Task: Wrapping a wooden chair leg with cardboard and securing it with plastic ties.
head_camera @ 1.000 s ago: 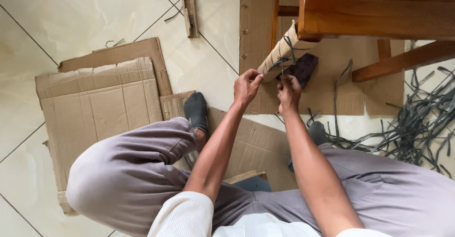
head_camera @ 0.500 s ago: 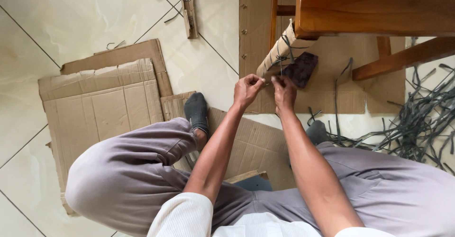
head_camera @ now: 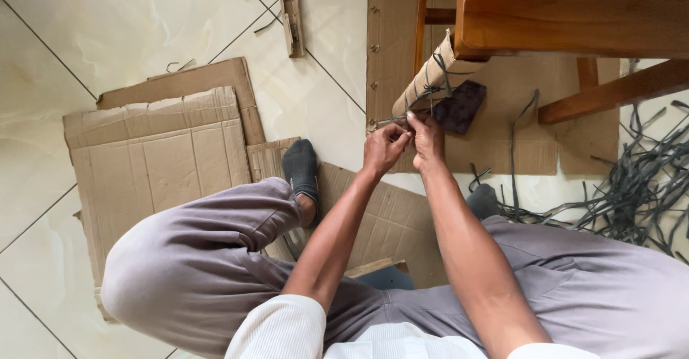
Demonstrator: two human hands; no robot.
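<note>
Pinching the thin grey strap (head_camera: 423, 97) between both sets of fingers, I hold it just below the cardboard-wrapped chair leg (head_camera: 423, 79) it winds around. My left hand (head_camera: 384, 149) is closed on the strap's loose end, thumb against forefinger, and my right hand (head_camera: 428, 138) is closed on it too, the two hands touching at the fingertips. To do this well, I judge I should keep the strap taut and flat against the cardboard so the wrap cannot slip, pull with both hands evenly, and keep my grip close to the leg, where I have the most control.

The strap runs up from my fingers and crosses the wrapped leg in a few turns, right under the corner of the wooden chair seat (head_camera: 574, 21). A dark block (head_camera: 459, 106) lies just beside my right hand, on the brown board (head_camera: 391, 43) under the chair. Flattened cardboard sheets (head_camera: 158, 151) lie on the tiled floor (head_camera: 86, 36) to my left, and a tangle of loose grey straps (head_camera: 631, 187) lies well off to my right.
</note>
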